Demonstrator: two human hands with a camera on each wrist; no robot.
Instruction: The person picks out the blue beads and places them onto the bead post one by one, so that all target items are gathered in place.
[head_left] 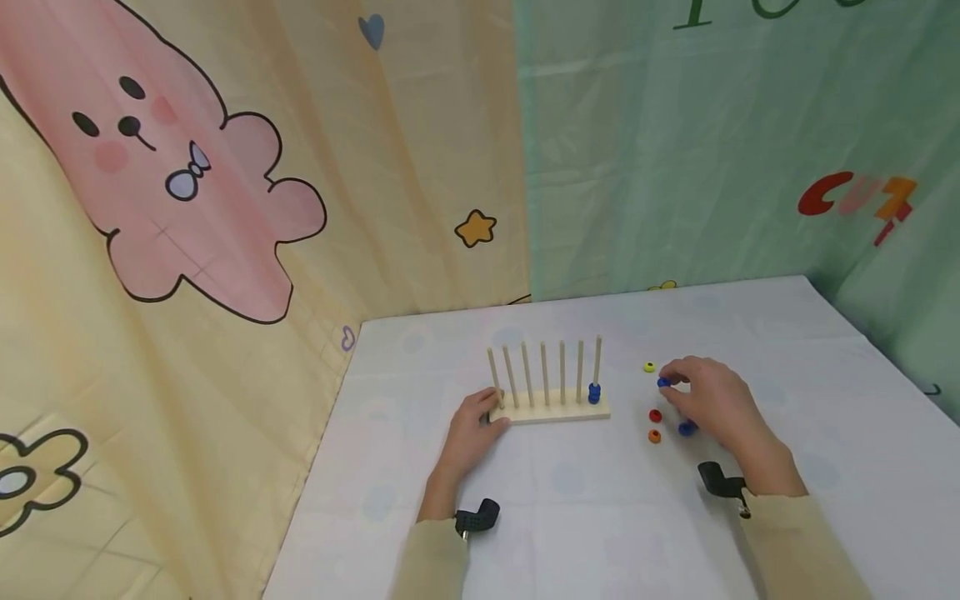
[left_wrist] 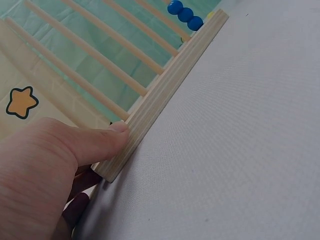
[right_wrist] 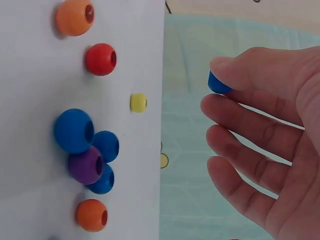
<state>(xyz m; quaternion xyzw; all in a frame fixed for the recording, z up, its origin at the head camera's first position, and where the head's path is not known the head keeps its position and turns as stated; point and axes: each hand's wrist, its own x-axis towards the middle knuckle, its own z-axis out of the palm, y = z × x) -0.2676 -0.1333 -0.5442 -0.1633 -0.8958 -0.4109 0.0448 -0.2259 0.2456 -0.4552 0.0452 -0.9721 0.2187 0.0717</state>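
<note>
A pale wooden peg board (head_left: 551, 412) with a row of several upright pegs stands on the table. Its left end is gripped by my left hand (head_left: 470, 431), thumb on the front edge. Three blue beads (left_wrist: 185, 15) are stacked on the rightmost peg. My right hand (head_left: 716, 400) pinches a blue bead (right_wrist: 218, 84) between thumb and fingertip, above the tabletop to the right of the board. Below that hand lie loose beads: blue (right_wrist: 73, 131), purple (right_wrist: 85, 165), red (right_wrist: 100, 59), orange (right_wrist: 75, 17) and yellow (right_wrist: 138, 102), their holes visible.
A white cloth covers the table (head_left: 570, 517). Behind it hang a cream curtain (head_left: 420, 167) with cartoon prints and a green curtain (head_left: 660, 167). Black wrist cameras (head_left: 477, 517) are strapped to both wrists.
</note>
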